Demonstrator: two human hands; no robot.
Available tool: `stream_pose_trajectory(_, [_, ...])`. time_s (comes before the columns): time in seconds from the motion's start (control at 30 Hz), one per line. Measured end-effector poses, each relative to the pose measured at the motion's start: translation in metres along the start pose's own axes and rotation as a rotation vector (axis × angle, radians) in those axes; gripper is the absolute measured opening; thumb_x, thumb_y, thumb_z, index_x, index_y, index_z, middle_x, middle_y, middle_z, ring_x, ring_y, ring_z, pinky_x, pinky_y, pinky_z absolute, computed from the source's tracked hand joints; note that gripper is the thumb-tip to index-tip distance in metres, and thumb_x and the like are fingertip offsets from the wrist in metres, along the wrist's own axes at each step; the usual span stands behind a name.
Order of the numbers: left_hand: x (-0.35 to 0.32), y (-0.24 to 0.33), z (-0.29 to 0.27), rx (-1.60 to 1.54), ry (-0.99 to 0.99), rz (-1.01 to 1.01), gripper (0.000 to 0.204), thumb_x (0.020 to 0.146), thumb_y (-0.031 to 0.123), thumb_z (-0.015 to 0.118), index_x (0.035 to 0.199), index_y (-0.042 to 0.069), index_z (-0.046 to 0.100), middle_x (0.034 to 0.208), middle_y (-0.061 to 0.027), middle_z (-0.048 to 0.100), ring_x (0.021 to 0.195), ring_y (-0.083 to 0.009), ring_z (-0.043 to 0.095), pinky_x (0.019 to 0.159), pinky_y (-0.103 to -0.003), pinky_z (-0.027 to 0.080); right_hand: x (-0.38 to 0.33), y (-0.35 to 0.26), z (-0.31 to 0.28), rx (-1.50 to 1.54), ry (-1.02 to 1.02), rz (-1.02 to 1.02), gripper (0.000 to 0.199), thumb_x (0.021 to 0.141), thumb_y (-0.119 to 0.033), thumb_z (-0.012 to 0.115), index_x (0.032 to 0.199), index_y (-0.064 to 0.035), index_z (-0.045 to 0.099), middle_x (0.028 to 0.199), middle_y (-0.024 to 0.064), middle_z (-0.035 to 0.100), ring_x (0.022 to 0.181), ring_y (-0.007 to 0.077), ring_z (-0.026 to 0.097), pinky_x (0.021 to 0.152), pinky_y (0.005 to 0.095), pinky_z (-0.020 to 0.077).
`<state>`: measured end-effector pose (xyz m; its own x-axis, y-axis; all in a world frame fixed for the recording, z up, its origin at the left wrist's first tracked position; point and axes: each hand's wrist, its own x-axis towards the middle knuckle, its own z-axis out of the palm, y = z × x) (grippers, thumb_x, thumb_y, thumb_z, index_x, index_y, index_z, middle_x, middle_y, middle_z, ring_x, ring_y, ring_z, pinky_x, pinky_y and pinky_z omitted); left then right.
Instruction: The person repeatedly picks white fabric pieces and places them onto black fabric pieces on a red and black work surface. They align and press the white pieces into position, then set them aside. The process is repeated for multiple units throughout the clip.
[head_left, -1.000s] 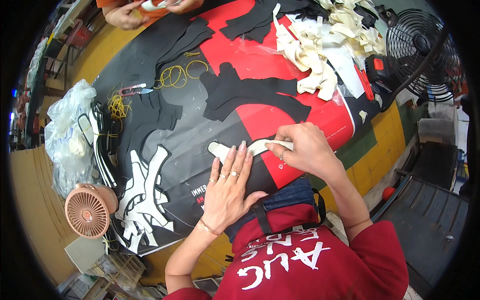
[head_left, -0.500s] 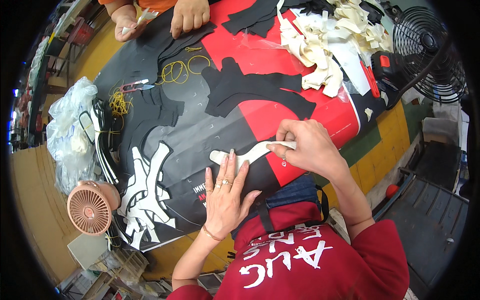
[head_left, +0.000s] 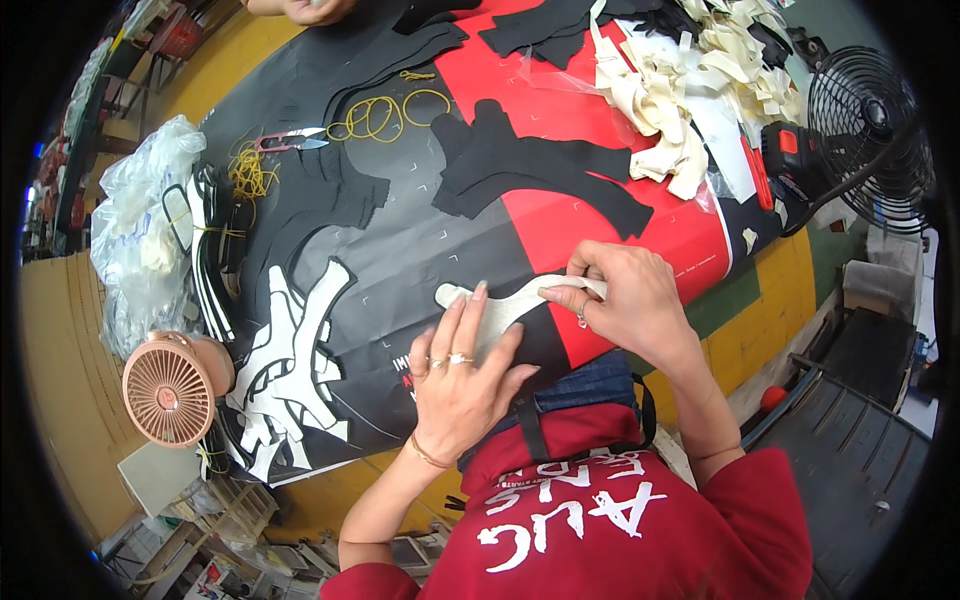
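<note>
A curved off-white cut piece (head_left: 512, 305), apparently fabric, lies on the near edge of the table. My left hand (head_left: 460, 375) rests flat across its left part, fingers stretched out. At the other end, my right hand (head_left: 630, 300) pinches the narrow tip between thumb and fingers, and its palm side is hidden. Just beyond are black cut pieces (head_left: 530, 165) of similar branching shape. To the left lies a loose pile of white, black-edged cut pieces (head_left: 310, 345).
Thread snips (head_left: 292, 141) and yellow rubber bands (head_left: 372, 118) lie toward the back left. A small pink fan (head_left: 172, 390) and clear plastic bags (head_left: 150, 230) border the left. Cream scraps (head_left: 650, 95) and a black fan (head_left: 862, 120) stand far right. Another person's hand (head_left: 318, 10) shows at the top.
The view has shifted slightly. My left fingers have bunched a little, covering more of the off-white piece; my right hand keeps its pinch. The other person's hands have mostly left the picture.
</note>
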<state>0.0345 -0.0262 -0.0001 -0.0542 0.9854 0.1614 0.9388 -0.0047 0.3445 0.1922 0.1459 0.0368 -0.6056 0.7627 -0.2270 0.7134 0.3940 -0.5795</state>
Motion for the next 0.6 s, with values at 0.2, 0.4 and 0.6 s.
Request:
stream_pose_trajectory(0.2, [0.006,0.011,0.008,-0.087,-0.169,-0.062,0.063,0.09,0.056,0.062,0.142,0.02,0.057,0.16,-0.0266,0.029,0.148,-0.0417,0.03,0.12,-0.053,0.02,-0.004,0.0,0.009,-0.093,0.075,-0.02,0.033,0.085,-0.037,0.079,0.081,-0.0066,0.068,0.068,0.0073,0.064,0.06,0.0266,0.063,0.058,0.0405,0.0459])
stream_pose_trajectory(0.4, [0.005,0.012,0.011,-0.079,-0.2,-0.074,0.067,0.091,0.059,0.059,0.144,0.02,0.055,0.162,-0.0262,0.026,0.15,-0.0409,0.027,0.12,-0.052,0.021,-0.007,-0.014,0.008,-0.225,0.147,-0.117,0.026,0.086,-0.031,0.077,0.08,-0.0071,0.07,0.066,0.0059,0.059,0.061,0.0261,0.059,0.062,0.0398,0.0399])
stream_pose_trajectory(0.6, [0.007,0.014,0.008,-0.1,-0.197,-0.099,0.068,0.09,0.056,0.061,0.148,0.022,0.05,0.162,-0.0255,0.026,0.152,-0.0374,0.025,0.122,-0.048,0.02,-0.013,-0.029,0.006,-0.113,0.116,-0.272,0.017,0.086,-0.023,0.075,0.081,-0.0069,0.072,0.072,0.006,0.061,0.066,0.0257,0.06,0.067,0.039,0.0405])
